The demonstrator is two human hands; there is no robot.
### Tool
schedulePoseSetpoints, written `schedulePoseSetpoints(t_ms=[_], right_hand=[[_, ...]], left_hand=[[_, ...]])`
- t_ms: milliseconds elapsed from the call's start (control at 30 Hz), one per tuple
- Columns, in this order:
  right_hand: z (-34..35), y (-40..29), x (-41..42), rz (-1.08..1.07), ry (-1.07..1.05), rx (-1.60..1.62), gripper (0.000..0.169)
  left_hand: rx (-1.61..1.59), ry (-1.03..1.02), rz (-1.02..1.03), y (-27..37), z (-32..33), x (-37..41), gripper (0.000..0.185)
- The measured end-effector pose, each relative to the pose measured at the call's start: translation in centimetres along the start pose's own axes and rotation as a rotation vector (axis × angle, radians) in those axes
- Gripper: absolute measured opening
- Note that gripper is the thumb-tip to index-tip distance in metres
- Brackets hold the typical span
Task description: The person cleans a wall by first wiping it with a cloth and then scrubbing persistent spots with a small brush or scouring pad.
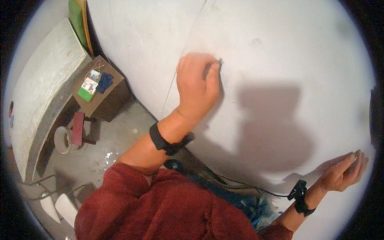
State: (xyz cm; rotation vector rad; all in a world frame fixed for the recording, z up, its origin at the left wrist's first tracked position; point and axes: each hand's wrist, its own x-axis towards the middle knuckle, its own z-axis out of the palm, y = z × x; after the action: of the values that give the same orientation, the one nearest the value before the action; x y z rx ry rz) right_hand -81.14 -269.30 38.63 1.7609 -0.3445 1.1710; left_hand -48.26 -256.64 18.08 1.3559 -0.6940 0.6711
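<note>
My left hand (pixel 198 85) is over a large white surface (pixel 270 54), with its fingers curled in and the thumb close to them. A small dark, fuzzy mark (pixel 221 62) shows right beside its thumb tip; I cannot tell whether it lies on the surface or is pinched. The knuckles are slightly blurred. Far to the right, my right hand (pixel 345 174) is by the same surface, palm partly up and fingers bent. A small whitish spot (pixel 355 158) shows at its thumb tip, too small to name. Each wrist wears a black strap (pixel 168 142) with a dark device on it.
A black cable (pixel 255 187) runs towards my right wrist. Crumpled clear plastic (pixel 261 210) lies below. To the left are a brown box-like stand (pixel 115 87) with a printed pack (pixel 87 93) and dark blue cloth (pixel 104 82), a maroon stool (pixel 78 129), a bucket (pixel 62 140) and a pale tabletop (pixel 48 78).
</note>
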Motion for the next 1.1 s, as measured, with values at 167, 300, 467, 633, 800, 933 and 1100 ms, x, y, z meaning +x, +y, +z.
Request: schedulePoseSetpoints(t_ms=[167, 300, 467, 633, 800, 933, 1100], right_hand=[[0.2, 0.4, -0.3, 0.052, 0.045, 0.159, 0.018], [-0.2, 1.5, -0.4, 0.084, -0.034, 0.114, 0.019], [-0.1, 1.6, -0.2, -0.008, -0.033, 0.134, 0.021], [0.6, 1.5, -0.9, 0.031, -0.003, 0.211, 0.018], [1.1, 1.0, -0.7, 0.027, 0.038, 0.344, 0.015], [0.7, 1.6, -1.3, -0.022, -0.004, 0.210, 0.015], [1.4, 1.7, -1.9, -0.020, 0.069, 0.235, 0.015]], left_hand=[[0.034, 0.026, 0.066, -1.3, -0.3, 0.9, 0.006], [0.155, 0.089, 0.001, -1.6, -0.5, 1.4, 0.008], [0.044, 0.022, -0.097, -1.1, -0.5, 2.7, 0.009], [0.049, 0.016, 0.107, 0.3, 0.2, -0.9, 0.011], [0.162, 0.036, -0.255, -1.0, -0.8, 2.7, 0.013], [0.130, -0.016, -0.091, 0.0, -0.3, 0.3, 0.015], [0.177, 0.012, -0.262, 0.1, 0.1, 1.0, 0.015]])
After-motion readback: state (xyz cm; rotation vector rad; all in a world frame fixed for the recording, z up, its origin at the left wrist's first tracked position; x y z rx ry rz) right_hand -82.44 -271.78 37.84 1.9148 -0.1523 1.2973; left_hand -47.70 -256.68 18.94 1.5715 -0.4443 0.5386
